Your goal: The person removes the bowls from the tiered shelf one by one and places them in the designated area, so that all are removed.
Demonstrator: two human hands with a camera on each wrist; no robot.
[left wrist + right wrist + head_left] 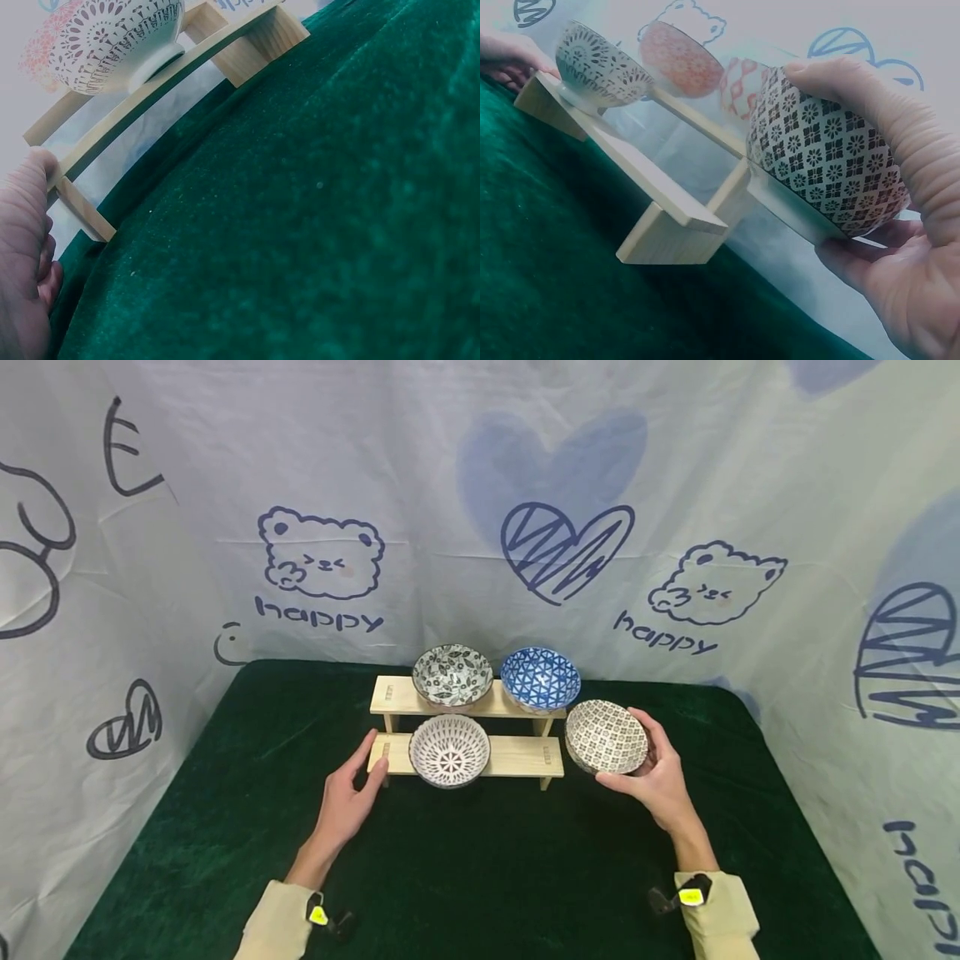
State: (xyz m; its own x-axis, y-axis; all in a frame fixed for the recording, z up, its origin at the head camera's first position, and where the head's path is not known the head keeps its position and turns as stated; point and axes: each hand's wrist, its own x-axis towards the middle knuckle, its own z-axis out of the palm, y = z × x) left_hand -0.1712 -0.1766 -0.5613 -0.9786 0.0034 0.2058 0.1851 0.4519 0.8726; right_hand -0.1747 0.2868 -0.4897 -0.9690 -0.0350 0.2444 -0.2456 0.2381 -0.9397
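A two-step wooden stand (521, 756) has a bowl with a radiating petal pattern (450, 752) on its lower step. On the upper step are a black-and-white floral bowl (452, 675) and a blue geometric bowl (540, 679). My left hand (348, 793) grips the left end of the lower step, thumb at the board's edge (82, 154). At the stand's right side my right hand (660, 777) holds a bowl with a dark flower-lattice pattern (825, 157), thumb at its rim and fingers underneath. This bowl is raised off the stand, its opening facing up.
Dark green velvet cloth (487, 877) covers the table under and around the stand. A white curtain (435, 468) with blue hearts and bear drawings hangs close behind and along both sides.
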